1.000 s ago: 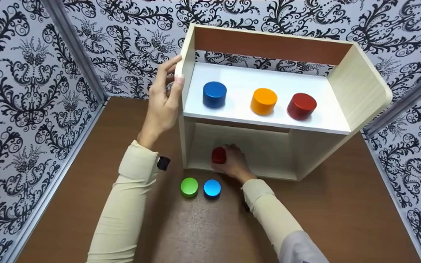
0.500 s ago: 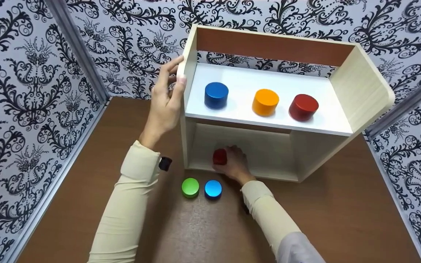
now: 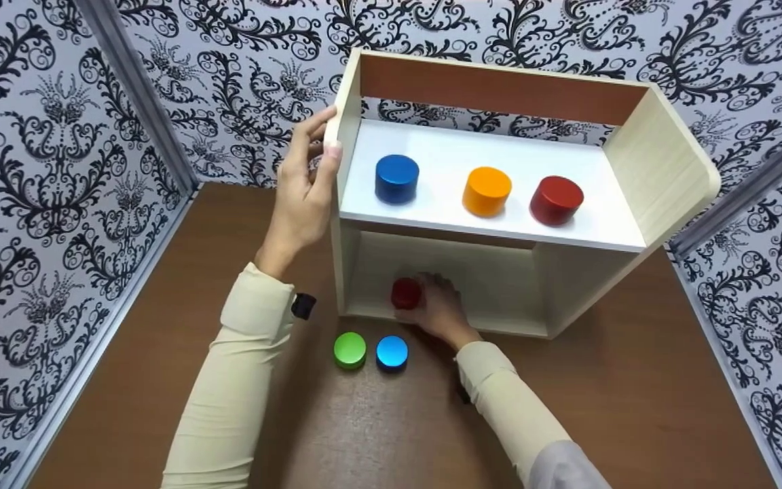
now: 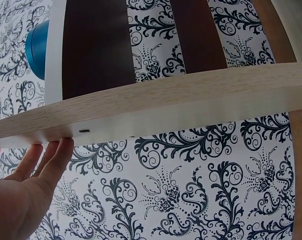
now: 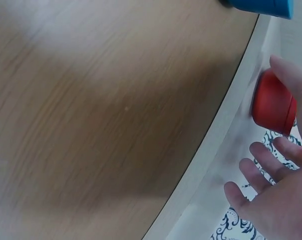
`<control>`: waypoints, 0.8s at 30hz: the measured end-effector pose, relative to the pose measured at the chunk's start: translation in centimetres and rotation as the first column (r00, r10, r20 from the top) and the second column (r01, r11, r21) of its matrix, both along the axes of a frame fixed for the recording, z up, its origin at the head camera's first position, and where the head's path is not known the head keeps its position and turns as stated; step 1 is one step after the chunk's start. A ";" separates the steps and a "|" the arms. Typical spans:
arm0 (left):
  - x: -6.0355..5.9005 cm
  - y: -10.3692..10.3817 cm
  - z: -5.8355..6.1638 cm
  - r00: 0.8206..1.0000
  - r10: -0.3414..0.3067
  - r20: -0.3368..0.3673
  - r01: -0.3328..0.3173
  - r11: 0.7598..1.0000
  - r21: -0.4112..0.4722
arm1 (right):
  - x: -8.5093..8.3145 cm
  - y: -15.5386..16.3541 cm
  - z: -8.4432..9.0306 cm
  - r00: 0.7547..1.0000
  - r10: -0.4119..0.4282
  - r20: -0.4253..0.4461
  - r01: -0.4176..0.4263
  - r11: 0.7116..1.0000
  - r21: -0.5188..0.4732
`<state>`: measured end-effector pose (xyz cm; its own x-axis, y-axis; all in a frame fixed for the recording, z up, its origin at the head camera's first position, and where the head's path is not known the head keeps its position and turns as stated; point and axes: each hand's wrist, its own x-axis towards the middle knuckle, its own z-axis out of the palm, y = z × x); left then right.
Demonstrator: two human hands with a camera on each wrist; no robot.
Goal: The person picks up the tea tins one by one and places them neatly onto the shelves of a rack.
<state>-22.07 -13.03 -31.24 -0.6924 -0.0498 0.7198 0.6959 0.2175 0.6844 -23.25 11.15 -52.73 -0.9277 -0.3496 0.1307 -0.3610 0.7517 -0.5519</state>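
Item: light wooden shelf unit [image 3: 656, 163] with two levels, standing toward the far edge of a brown table [image 3: 160, 326], patterned walls on three sides. Upper shelf, left to right: dark blue cylinder [image 3: 396, 178], orange cylinder [image 3: 487, 191], dark red cylinder [image 3: 556, 200], each apart from its neighbours. Lower compartment, near its left front corner: small red cylinder [image 3: 405, 293], on or just above the compartment floor; which, could not be told. Right hand [image 3: 440, 309] reached into that compartment with thumb and index finger against the small red cylinder; in the right wrist view the other fingers [image 5: 263, 172] were spread and relaxed, so the hold looked loose, and whether it was a pinch or already a release could not be told for certain. Left hand [image 3: 303, 197] lay with nearly straight fingers [image 4: 54, 162] along the shelf unit's left side panel, thumb over its front edge, steadying it rather than clasping. On the table just before the unit's front edge: green cylinder [image 3: 350, 350] and light blue cylinder [image 3: 392, 352], side by side and just apart. Step judged in hand: setting the small red cylinder down inside the lower compartment. Next move, as judged, called for freeing the fingers without tipping the piece, and drawing the hand out below the upper shelf.
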 end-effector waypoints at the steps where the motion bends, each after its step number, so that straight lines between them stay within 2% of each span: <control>1: 0.0 0.0 0.0 1.000 -0.004 0.001 0.004 1.000 0.004 | 0.0 0.2 0.0 1.000 0.011 -0.007 -0.011 1.000 -0.009; 7: 0.0 0.0 0.0 1.000 -0.020 0.002 0.020 1.000 0.013 | 0.7 1.6 0.4 0.998 0.050 -0.046 -0.054 0.996 -0.073; 15: -0.1 0.0 0.0 1.000 -0.019 -0.006 0.019 1.000 0.006 | 2.1 3.3 1.2 0.998 0.000 -0.056 -0.006 0.994 -0.111; 24: -0.1 -0.1 -0.1 1.000 -0.013 -0.011 0.014 1.000 0.008 | 5.4 4.5 0.7 1.000 0.013 0.008 -0.010 0.968 -0.249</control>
<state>-22.19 -13.09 -31.31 -0.6848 -0.0460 0.7273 0.7065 0.2028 0.6781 -17.87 15.68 -52.04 -0.9255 -0.3181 0.2058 -0.3625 0.5858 -0.7249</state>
